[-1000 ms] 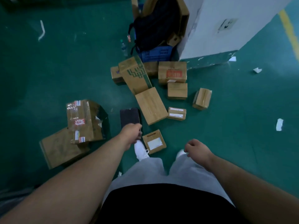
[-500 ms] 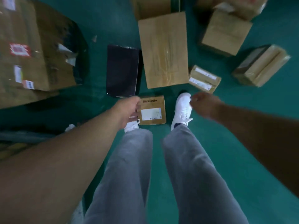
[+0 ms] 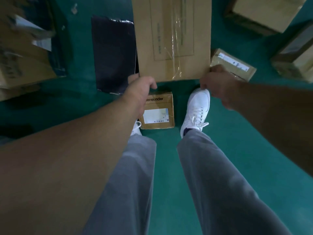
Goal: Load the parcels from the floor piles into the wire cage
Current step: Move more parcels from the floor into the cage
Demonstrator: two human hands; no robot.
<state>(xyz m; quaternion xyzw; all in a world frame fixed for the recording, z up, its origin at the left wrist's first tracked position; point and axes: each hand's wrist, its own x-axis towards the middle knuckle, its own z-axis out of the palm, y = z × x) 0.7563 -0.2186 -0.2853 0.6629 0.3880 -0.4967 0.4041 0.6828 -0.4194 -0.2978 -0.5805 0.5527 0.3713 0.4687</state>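
A long flat cardboard box (image 3: 172,39) with clear tape lies on the green floor straight ahead of me. My left hand (image 3: 142,89) is at its near left corner, fingers curled round the edge. At its near right corner my right hand (image 3: 218,82) curls its fingers over the edge. A small labelled box (image 3: 159,112) sits between my feet, partly under my left wrist. A black flat parcel (image 3: 113,55) lies just left of the long box. The wire cage is out of view.
A small taped box (image 3: 237,63) lies behind my right hand. A big battered carton (image 3: 22,56) fills the left side. Two more cartons (image 3: 264,12) (image 3: 298,55) stand at the upper right. My white shoe (image 3: 196,109) stands beside the small labelled box.
I have bent lower and closer to the pile. Both hands moved forward from above my feet to the near corners of the long flat box.
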